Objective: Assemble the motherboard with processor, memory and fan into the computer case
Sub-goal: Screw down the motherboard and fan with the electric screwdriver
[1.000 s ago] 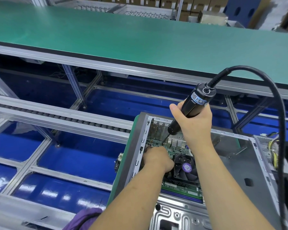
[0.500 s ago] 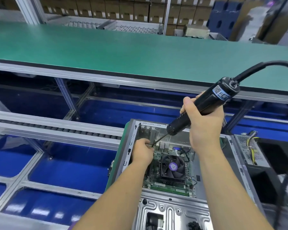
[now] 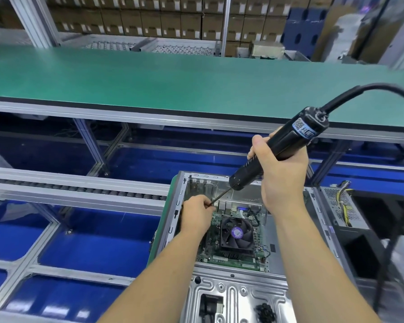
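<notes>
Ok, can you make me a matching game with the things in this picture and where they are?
Things:
1. black electric screwdriver
2. square black cooling fan
3. grey metal computer case
4. long green table top

Places:
a. behind the case, across the blue gap
b. in the right hand
c. on the green motherboard
d. around the motherboard

Pairs: 1-b, 2-c, 3-d, 4-a

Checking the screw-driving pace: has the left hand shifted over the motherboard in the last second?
Yes. The left hand has moved from beside the fan toward the far-left corner of the motherboard, now pinching the screwdriver bit.
</notes>
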A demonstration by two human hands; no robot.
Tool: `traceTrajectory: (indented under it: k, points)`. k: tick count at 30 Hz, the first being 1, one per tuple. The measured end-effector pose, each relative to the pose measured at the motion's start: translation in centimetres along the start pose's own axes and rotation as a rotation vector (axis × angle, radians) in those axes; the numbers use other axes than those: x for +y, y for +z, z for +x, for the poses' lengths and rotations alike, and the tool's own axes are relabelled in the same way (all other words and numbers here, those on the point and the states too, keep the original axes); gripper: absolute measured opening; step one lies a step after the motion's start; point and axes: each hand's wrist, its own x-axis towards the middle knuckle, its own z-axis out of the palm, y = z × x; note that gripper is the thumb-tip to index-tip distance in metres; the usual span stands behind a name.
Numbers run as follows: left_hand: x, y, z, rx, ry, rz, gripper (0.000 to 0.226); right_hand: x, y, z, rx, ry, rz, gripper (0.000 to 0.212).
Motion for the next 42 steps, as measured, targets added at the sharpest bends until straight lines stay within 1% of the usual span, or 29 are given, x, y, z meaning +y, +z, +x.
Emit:
traceTrajectory:
  k: [3, 7, 15, 20, 33, 37, 42]
  points:
    - [-0.02, 0.07, -0.03, 0.005, 0.022, 0.04, 0.008, 0.14, 0.0, -0.04, 0.002, -0.002, -0.003, 0.017]
    - [-0.18, 0.08, 0.15, 0.02, 0.009, 0.027, 0.011, 0.29, 0.03, 0.03, 0.005, -0.002, -0.002, 0.017]
    - [-0.39, 0.2, 0.32, 0.033, -0.018, 0.001, 0.007, 0.65, 0.18, 0.32, 0.003, 0.002, 0.018, 0.019]
    - [-0.25, 0.23, 0.36, 0.03, 0.005, 0.014, 0.011, 0.74, 0.45, 0.36, -0.004, 0.005, 0.006, 0.019]
    - [-0.46, 0.27, 0.6, 0.045, -0.052, -0.004, 0.014, 0.47, 0.49, 0.3, -0.001, 0.017, 0.063, 0.018]
    - [-0.52, 0.3, 0.61, 0.04, -0.051, -0.008, 0.014, 0.47, 0.4, 0.24, 0.007, 0.02, 0.068, 0.023]
    - [-0.6, 0.34, 0.59, 0.042, -0.046, 0.003, 0.014, 0.25, 0.49, 0.16, -0.006, 0.02, 0.071, 0.019]
